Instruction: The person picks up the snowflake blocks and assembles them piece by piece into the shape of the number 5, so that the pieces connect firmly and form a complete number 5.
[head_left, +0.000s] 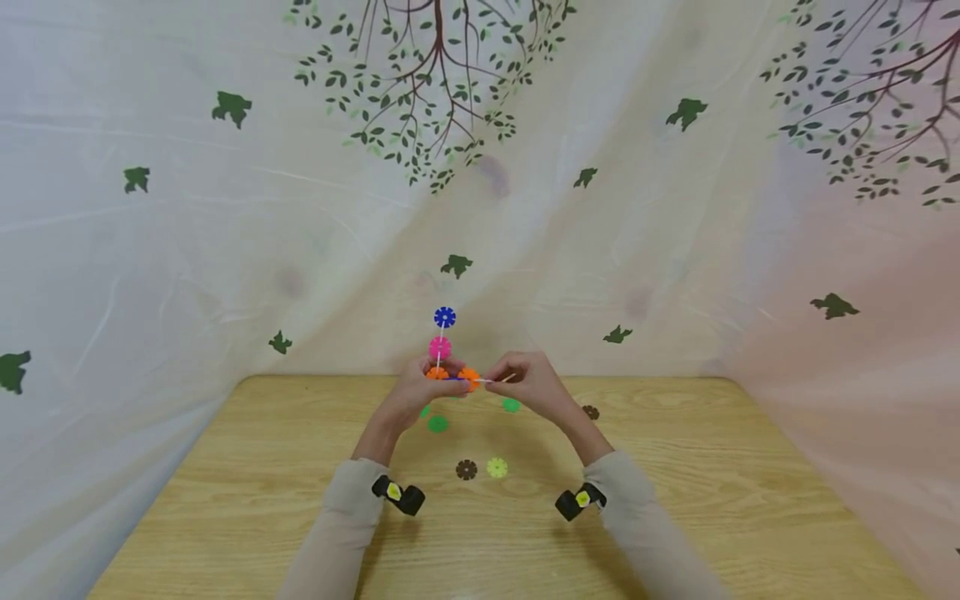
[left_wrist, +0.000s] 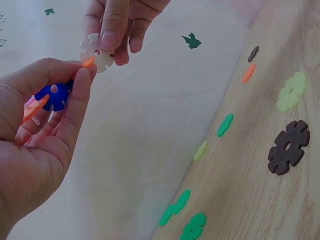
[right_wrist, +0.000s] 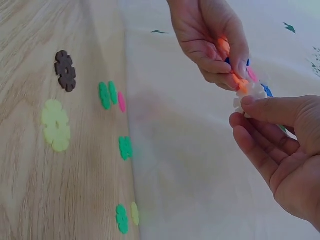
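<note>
Above the table, my left hand (head_left: 408, 390) grips a chain of slotted interlocking discs. At its top stands a blue disc (head_left: 445, 317), and below that a pink disc (head_left: 439, 347), with pale discs seen edge-on between. A lower blue disc (left_wrist: 60, 95) lies between two orange discs, partly hidden by the fingers. The outer orange disc (head_left: 469, 377) sits at my left fingertips. My right hand (head_left: 534, 385) pinches a white disc (right_wrist: 257, 93) between thumb and fingers. Its edge meets the orange disc's edge; I cannot tell how deep the slots are engaged.
On the wooden table (head_left: 480, 542) lie loose discs: a brown disc (head_left: 467, 470) beside a yellow disc (head_left: 497, 467), several green discs (head_left: 438, 424) further back, and another brown disc (head_left: 591, 412) right. A leaf-patterned cloth (head_left: 540, 275) hangs behind the table's far edge.
</note>
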